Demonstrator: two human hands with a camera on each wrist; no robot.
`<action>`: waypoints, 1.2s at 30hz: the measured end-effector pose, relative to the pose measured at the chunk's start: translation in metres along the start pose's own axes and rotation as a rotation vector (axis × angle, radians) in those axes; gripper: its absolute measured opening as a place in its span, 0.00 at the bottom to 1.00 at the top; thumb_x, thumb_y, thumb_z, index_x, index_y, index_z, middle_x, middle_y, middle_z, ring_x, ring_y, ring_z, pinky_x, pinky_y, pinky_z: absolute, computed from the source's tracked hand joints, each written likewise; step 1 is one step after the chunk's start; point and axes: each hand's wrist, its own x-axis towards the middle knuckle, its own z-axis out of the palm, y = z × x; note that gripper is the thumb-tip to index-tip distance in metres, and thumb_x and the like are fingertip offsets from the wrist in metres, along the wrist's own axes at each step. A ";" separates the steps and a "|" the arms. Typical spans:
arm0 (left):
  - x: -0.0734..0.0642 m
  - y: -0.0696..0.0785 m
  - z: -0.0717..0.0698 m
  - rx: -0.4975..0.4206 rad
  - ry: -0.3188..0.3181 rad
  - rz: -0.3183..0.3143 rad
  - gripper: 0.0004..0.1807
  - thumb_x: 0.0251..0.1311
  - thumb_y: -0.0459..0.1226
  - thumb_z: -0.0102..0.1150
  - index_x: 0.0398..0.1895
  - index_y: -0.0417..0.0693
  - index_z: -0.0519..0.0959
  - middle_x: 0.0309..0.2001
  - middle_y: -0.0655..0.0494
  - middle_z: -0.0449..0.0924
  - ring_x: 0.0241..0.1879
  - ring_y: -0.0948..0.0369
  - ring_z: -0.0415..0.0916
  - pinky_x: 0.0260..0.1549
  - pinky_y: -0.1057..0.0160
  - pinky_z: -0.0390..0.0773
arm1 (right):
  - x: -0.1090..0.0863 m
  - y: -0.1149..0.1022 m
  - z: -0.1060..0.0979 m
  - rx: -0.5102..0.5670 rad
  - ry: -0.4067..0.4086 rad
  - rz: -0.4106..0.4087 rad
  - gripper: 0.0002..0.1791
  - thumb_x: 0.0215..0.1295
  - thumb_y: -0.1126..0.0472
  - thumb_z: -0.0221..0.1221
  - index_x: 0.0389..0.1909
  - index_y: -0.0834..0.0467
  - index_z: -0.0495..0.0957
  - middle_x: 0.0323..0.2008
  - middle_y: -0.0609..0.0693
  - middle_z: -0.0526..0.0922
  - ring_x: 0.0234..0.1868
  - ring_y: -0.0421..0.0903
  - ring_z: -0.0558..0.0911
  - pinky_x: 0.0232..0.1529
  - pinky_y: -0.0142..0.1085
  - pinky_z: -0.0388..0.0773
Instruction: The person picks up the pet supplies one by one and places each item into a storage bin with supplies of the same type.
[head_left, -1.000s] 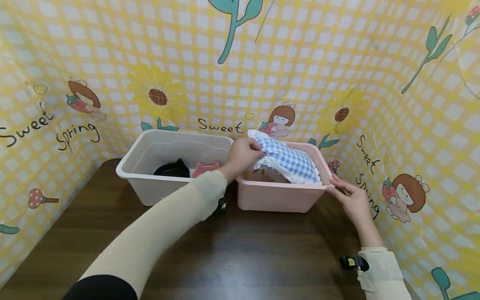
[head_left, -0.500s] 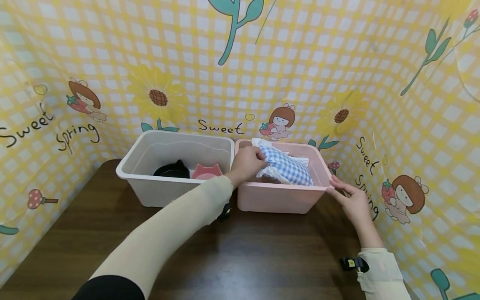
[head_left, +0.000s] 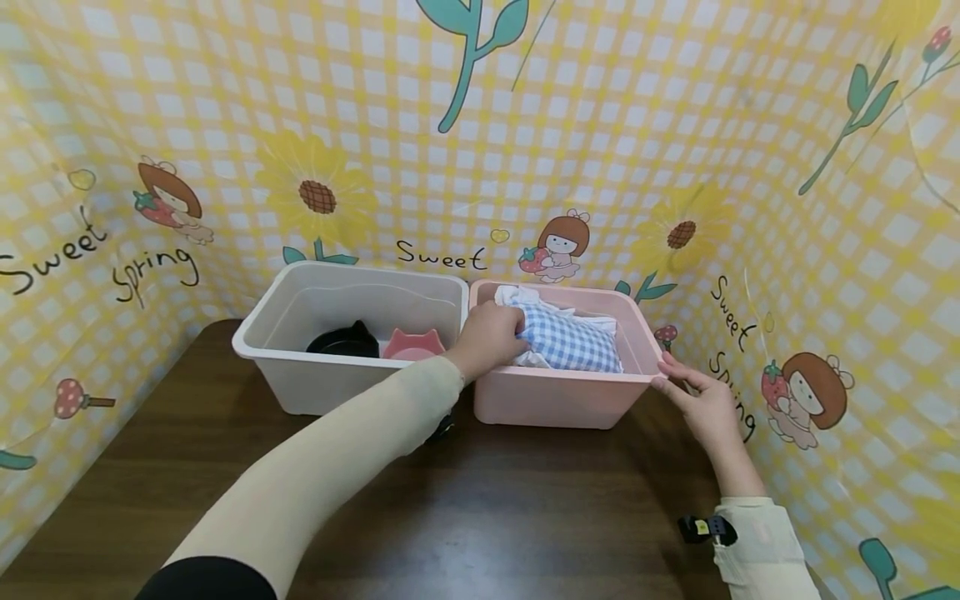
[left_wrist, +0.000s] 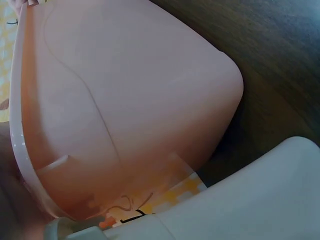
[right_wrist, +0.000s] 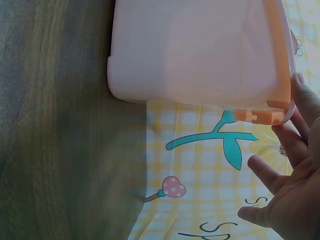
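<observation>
A small blue-and-white checked cushion [head_left: 572,337] with white ruffled edges lies inside the pink bin [head_left: 558,402]. My left hand [head_left: 491,336] reaches over the bin's left end, its curled fingers pinching the cushion's left edge; the fingertips are partly hidden. With thumb and fingers, my right hand [head_left: 703,402] pinches the rim at the bin's right front corner. In the right wrist view that same hand [right_wrist: 295,165] has its thumb at the rim and its other fingers spread loosely. The left wrist view mostly shows the bin's outer wall [left_wrist: 135,85].
Left of the pink bin, its end close alongside, stands a white bin [head_left: 318,385]. It holds a black dish [head_left: 345,340] and a pink cat-eared dish [head_left: 414,343]. Both bins stand on a dark wooden table [head_left: 480,517], with a checked yellow cloth [head_left: 420,167] rising behind.
My left hand has lowered the cushion from a tilted position above the rim until it lies flatter inside the pink bin. The right hand stays at the rim.
</observation>
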 end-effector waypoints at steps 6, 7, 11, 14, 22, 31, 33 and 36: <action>-0.002 0.001 -0.001 0.136 -0.051 0.012 0.13 0.61 0.50 0.69 0.31 0.53 0.79 0.27 0.61 0.78 0.40 0.56 0.71 0.52 0.50 0.69 | 0.000 0.002 0.000 0.002 -0.015 0.003 0.30 0.65 0.42 0.68 0.61 0.56 0.82 0.66 0.45 0.77 0.74 0.53 0.69 0.71 0.54 0.65; -0.002 0.001 -0.002 0.153 -0.053 0.013 0.13 0.60 0.50 0.69 0.30 0.53 0.79 0.27 0.60 0.78 0.40 0.56 0.70 0.53 0.50 0.68 | 0.000 0.002 0.000 0.000 -0.016 0.004 0.30 0.65 0.42 0.68 0.61 0.56 0.82 0.66 0.46 0.77 0.74 0.53 0.69 0.71 0.54 0.65; -0.003 0.003 -0.004 0.140 -0.042 -0.003 0.12 0.60 0.50 0.70 0.33 0.54 0.82 0.32 0.62 0.82 0.43 0.56 0.70 0.53 0.49 0.65 | 0.001 0.003 -0.001 -0.008 -0.012 0.006 0.30 0.65 0.41 0.67 0.61 0.56 0.82 0.66 0.46 0.77 0.73 0.52 0.70 0.71 0.53 0.65; -0.002 0.003 -0.005 0.114 -0.017 0.003 0.13 0.60 0.51 0.71 0.39 0.55 0.85 0.36 0.63 0.84 0.46 0.56 0.70 0.55 0.48 0.63 | 0.001 0.004 -0.004 -0.011 -0.010 0.014 0.31 0.65 0.40 0.67 0.62 0.55 0.82 0.67 0.45 0.77 0.74 0.52 0.69 0.72 0.53 0.64; -0.009 -0.002 -0.006 0.043 0.021 0.097 0.12 0.61 0.52 0.71 0.39 0.57 0.84 0.35 0.65 0.82 0.48 0.57 0.69 0.54 0.49 0.65 | -0.002 0.008 -0.004 -0.009 0.023 -0.007 0.28 0.65 0.42 0.68 0.61 0.54 0.83 0.67 0.43 0.77 0.74 0.52 0.69 0.73 0.54 0.63; -0.031 -0.011 -0.019 -0.098 0.030 0.176 0.14 0.61 0.49 0.72 0.44 0.54 0.87 0.45 0.63 0.87 0.54 0.59 0.76 0.63 0.44 0.66 | -0.012 0.013 -0.001 -0.092 0.093 -0.121 0.24 0.67 0.45 0.67 0.59 0.50 0.84 0.66 0.44 0.79 0.71 0.48 0.74 0.70 0.51 0.68; -0.036 -0.014 -0.022 -0.151 0.022 0.187 0.14 0.61 0.49 0.72 0.44 0.53 0.87 0.45 0.63 0.86 0.54 0.60 0.77 0.63 0.46 0.68 | -0.014 0.014 0.000 -0.099 0.108 -0.142 0.22 0.66 0.46 0.68 0.58 0.50 0.85 0.65 0.43 0.79 0.70 0.43 0.75 0.71 0.41 0.69; -0.044 -0.018 -0.029 -0.233 0.014 0.198 0.15 0.61 0.48 0.73 0.45 0.51 0.87 0.45 0.62 0.86 0.53 0.59 0.77 0.61 0.50 0.72 | -0.016 0.015 0.001 -0.104 0.128 -0.172 0.21 0.66 0.48 0.69 0.57 0.49 0.86 0.64 0.43 0.80 0.68 0.35 0.75 0.66 0.24 0.66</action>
